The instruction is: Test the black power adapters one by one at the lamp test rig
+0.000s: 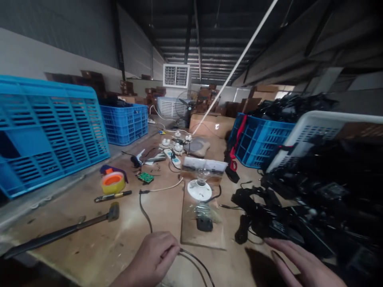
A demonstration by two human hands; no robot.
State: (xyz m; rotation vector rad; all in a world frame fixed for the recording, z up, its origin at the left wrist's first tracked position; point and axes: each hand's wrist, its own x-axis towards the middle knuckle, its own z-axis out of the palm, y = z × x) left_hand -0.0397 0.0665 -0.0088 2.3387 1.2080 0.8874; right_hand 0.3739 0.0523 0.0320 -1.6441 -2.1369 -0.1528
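On wood bench (pixel 89 239), your left hand (pixel 151 257) grips black cable (pixel 196 261); right hand (pixel 305 265) open, near pile of black cords (pixel 269 215). White lamp holder (pixel 199 190) ahead, between hands; mallet (pixel 113 212) and blue crate (pixel 50 135) off left.

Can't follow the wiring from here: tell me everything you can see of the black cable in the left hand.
Thin black cable runs through the left hand, pinched in its fingers. Two lengths leave toward the lower right, out of view; another curves up over the wooden bench to a small black plug joining a pale cable.
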